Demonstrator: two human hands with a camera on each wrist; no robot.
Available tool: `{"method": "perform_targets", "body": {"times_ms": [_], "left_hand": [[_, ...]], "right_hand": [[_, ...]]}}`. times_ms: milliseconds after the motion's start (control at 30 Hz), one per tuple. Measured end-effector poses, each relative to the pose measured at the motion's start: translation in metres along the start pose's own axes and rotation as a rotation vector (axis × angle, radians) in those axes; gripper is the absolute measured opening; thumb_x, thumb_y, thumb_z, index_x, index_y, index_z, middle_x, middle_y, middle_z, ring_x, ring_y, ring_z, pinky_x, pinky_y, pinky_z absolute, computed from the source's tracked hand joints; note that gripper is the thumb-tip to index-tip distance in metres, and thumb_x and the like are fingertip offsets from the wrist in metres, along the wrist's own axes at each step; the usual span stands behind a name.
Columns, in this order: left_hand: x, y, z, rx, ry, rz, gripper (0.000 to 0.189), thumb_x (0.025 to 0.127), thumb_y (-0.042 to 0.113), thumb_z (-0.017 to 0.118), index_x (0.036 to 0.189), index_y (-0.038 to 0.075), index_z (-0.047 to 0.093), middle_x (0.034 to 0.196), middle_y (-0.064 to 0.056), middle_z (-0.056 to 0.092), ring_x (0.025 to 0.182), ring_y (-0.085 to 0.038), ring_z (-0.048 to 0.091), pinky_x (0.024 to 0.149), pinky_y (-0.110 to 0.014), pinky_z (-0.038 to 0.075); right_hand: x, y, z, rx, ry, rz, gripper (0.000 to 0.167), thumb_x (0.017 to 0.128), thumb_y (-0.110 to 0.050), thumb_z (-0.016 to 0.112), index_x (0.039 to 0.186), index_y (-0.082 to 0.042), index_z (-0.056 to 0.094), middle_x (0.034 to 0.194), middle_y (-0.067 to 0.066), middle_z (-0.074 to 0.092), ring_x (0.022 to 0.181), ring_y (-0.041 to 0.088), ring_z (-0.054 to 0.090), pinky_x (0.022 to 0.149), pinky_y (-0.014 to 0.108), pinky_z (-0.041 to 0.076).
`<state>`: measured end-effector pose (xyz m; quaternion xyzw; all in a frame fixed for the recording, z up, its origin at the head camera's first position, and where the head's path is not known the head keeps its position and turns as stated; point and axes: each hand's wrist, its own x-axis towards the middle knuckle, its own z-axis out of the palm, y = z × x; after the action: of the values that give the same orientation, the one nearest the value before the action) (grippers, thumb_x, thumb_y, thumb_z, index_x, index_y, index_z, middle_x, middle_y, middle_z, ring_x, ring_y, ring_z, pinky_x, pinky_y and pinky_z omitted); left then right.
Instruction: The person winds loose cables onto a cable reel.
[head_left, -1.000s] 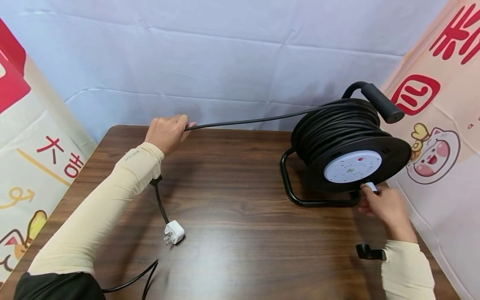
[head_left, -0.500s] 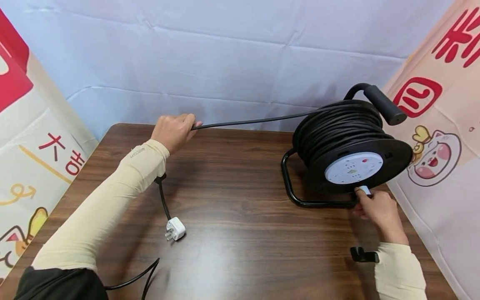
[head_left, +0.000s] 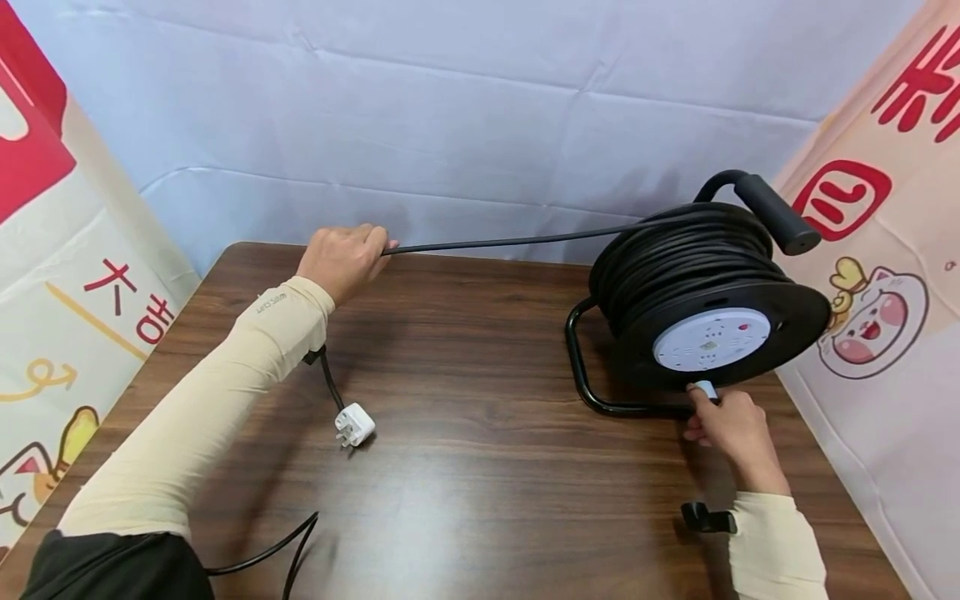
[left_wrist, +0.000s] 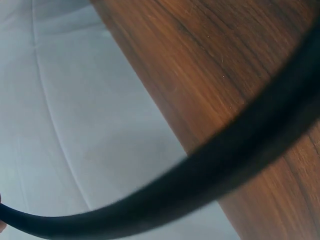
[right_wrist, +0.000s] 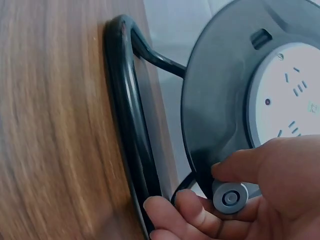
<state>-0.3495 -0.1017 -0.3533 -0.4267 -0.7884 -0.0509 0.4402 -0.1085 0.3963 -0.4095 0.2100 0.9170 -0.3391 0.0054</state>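
My left hand [head_left: 345,258] grips a black cable [head_left: 510,242] above the table's far left edge. The cable runs taut to the right onto a cable reel [head_left: 675,258], where many black turns are wound. At the lower rim of the reel's disc, my right hand [head_left: 731,425] pinches a pale crank knob [head_left: 705,388] between thumb and fingers. In the right wrist view the round end of that knob [right_wrist: 230,197] shows beside the white socket panel [right_wrist: 290,95]. A white plug [head_left: 355,425] on black cord is below my left wrist; whether it touches the table I cannot tell.
The reel stands on a black tube frame [head_left: 577,367] with a carrying handle [head_left: 776,212] on top. Loose black cord [head_left: 262,554] lies at the front left of the wooden table [head_left: 480,492]. A pale cloth wall [head_left: 450,108] rises behind the table.
My right hand has carried the knob leftward along the reel's lower rim, and the socket panel has turned with it. The left hand keeps its hold; the white plug has shifted up in view.
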Motion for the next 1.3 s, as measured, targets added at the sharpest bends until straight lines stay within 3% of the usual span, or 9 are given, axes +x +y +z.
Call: {"method": "perform_targets", "body": {"times_ms": [433, 700, 1033, 1300], "left_hand": [[0.001, 0.002, 0.001, 0.043, 0.027, 0.046, 0.035, 0.104, 0.017, 0.060, 0.076, 0.002, 0.046, 0.064, -0.010, 0.042, 0.050, -0.026, 0.044, 0.046, -0.036, 0.035], [0.005, 0.005, 0.001, 0.076, 0.027, 0.061, 0.044, 0.112, 0.023, 0.038, 0.074, 0.001, 0.046, 0.063, -0.010, 0.043, 0.053, -0.029, 0.048, 0.050, -0.036, 0.033], [0.003, 0.004, 0.002, 0.084, -0.020, 0.047, 0.035, 0.104, 0.017, 0.058, 0.075, 0.002, 0.047, 0.064, -0.010, 0.046, 0.053, -0.027, 0.048, 0.051, -0.034, 0.032], [0.003, 0.003, 0.002, 0.073, -0.024, 0.052, 0.038, 0.109, 0.020, 0.049, 0.076, 0.001, 0.047, 0.065, -0.011, 0.047, 0.054, -0.027, 0.048, 0.051, -0.034, 0.033]], "right_hand": [[-0.005, -0.009, 0.008, 0.004, -0.031, 0.003, 0.050, 0.107, -0.032, 0.043, 0.104, 0.015, 0.060, 0.069, 0.007, 0.068, 0.060, 0.017, 0.071, 0.056, 0.032, 0.058], [-0.005, -0.011, 0.010, -0.022, -0.024, -0.009, 0.051, 0.107, -0.034, 0.044, 0.102, 0.013, 0.062, 0.068, 0.007, 0.068, 0.060, 0.020, 0.072, 0.054, 0.032, 0.057], [-0.006, -0.017, 0.018, -0.002, -0.039, -0.019, 0.049, 0.107, -0.033, 0.045, 0.107, 0.013, 0.060, 0.071, 0.009, 0.067, 0.060, 0.017, 0.070, 0.053, 0.029, 0.056], [-0.009, -0.024, 0.023, -0.011, -0.048, -0.027, 0.047, 0.107, -0.033, 0.045, 0.102, 0.011, 0.061, 0.071, 0.009, 0.067, 0.061, 0.019, 0.071, 0.054, 0.027, 0.055]]}}
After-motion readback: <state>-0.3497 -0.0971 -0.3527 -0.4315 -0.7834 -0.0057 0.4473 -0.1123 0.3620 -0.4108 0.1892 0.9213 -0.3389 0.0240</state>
